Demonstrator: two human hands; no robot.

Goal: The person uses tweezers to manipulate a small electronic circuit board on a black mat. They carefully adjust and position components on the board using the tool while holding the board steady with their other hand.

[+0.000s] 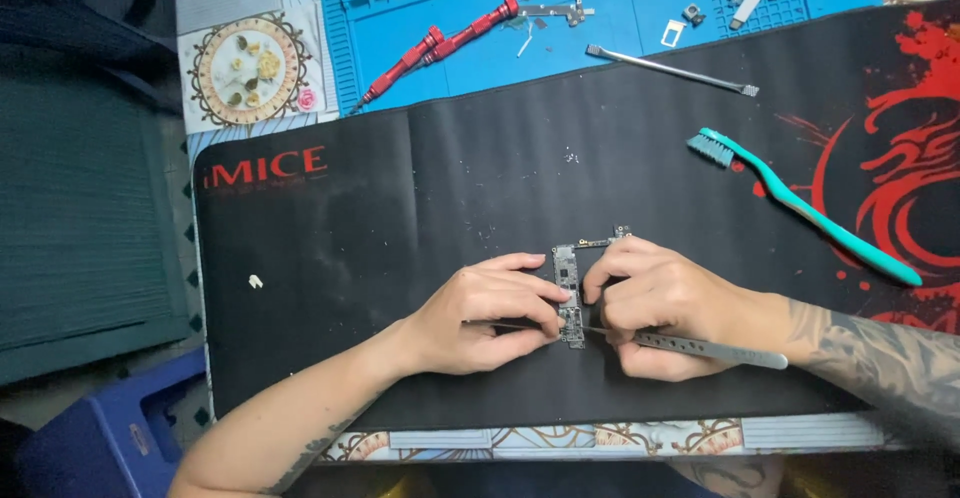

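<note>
**Both hands steady a narrow circuit board on a black mat**

Low in the frame, just right of centre, the left hand [487, 313] curls over a long, thin circuit board [568, 295], fingers closed on its lower left edge and pinning it to the mat. The right hand [655, 303] grips metal tweezers [700, 347], tips touching the board's lower end, while its fingertips press the board's right edge. By the look of it, this is fine work on the board's lower end; any further move there calls for a firm hold and small, careful tip pressure.

The black desk mat [450, 188] carries red markings at right. A teal toothbrush [800, 203] lies at right, well apart. Further up, a blue work mat [620, 58] holds a red screwdriver [440, 46], a metal pry tool [672, 68] and small parts. A patterned cloth shows at upper left.
</note>
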